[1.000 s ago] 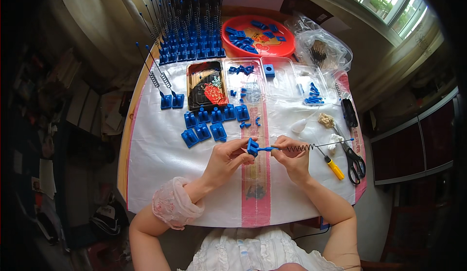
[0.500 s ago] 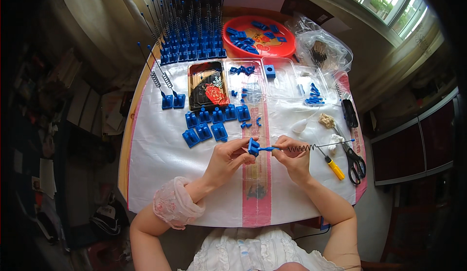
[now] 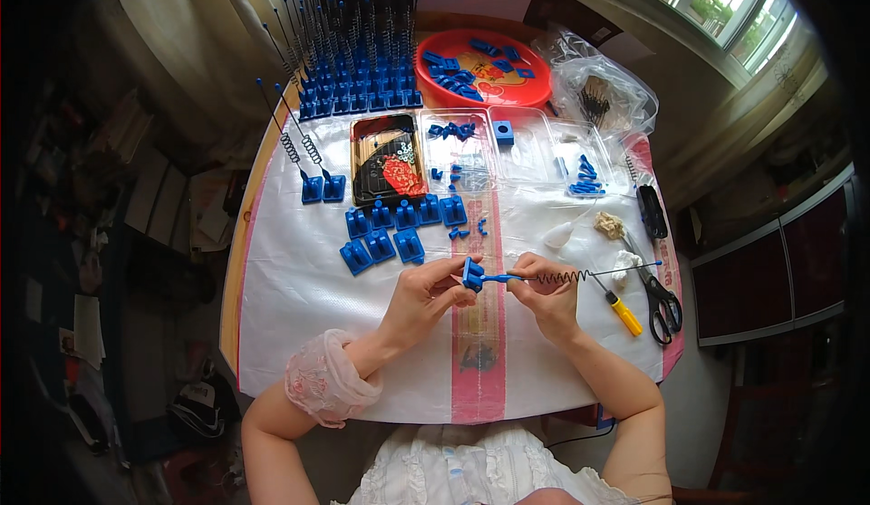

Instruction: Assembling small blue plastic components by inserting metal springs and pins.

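Over the middle of the table, my left hand [image 3: 422, 298] pinches a small blue plastic base [image 3: 471, 276] between thumb and fingers. Close on its right, my right hand [image 3: 547, 295] is closed on the blue stem of a black spring rod [image 3: 564, 278], which points right and ends in a small blue tip. The stem's left end reaches the blue base; whether it is seated in it I cannot tell. Just beyond my hands lie several loose blue bases [image 3: 381, 244] and tiny blue parts [image 3: 459, 232]. Two finished-looking spring pieces [image 3: 312, 188] stand at the left.
Many spring pieces [image 3: 358, 88] crowd the back left. Beside them are a red basin [image 3: 536, 93] of blue parts, a black tray [image 3: 373, 183] and clear plastic trays [image 3: 521, 156]. Scissors [image 3: 666, 310] and a yellow-handled screwdriver [image 3: 625, 315] lie at right, near a clear bag [image 3: 625, 75].
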Demonstrator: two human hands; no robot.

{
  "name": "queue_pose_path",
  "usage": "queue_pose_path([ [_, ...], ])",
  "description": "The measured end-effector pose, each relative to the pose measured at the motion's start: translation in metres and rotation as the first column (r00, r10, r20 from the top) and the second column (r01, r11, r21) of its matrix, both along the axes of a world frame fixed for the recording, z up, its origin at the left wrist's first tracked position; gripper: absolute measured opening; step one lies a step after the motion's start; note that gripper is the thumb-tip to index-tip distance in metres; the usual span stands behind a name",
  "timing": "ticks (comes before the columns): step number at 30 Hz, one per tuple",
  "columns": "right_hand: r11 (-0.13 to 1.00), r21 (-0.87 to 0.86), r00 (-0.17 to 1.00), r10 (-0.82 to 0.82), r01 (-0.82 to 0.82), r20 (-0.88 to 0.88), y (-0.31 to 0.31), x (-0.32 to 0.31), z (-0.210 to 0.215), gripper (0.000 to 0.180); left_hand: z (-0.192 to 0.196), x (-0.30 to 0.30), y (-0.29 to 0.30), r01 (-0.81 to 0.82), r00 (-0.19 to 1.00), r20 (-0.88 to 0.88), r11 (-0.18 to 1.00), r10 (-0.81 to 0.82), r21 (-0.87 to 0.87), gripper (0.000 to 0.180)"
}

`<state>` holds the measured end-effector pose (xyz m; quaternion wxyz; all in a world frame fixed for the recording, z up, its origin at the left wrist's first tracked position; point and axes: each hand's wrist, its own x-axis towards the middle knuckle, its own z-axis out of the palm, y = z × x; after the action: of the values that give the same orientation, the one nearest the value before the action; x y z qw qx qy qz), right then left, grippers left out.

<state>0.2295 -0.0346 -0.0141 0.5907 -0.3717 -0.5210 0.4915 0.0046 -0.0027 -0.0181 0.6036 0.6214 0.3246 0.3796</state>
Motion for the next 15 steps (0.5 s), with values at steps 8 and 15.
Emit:
queue_pose_path([
  [8,1.000,-0.013,1.000,-0.006,0.006,0.022,-0.0009,0.0004,0.0008,0.015,-0.0007,0.0011,-0.0006,-0.002,1.000,0.031,1.000,0.003,-0.024,0.047],
  [15,1.000,-0.016,1.000,-0.002,0.002,0.006,-0.0001,-0.0012,0.0020,0.014,-0.0066,0.0019,-0.0005,-0.033,0.998,0.059,0.999,0.032,0.012,0.047],
])
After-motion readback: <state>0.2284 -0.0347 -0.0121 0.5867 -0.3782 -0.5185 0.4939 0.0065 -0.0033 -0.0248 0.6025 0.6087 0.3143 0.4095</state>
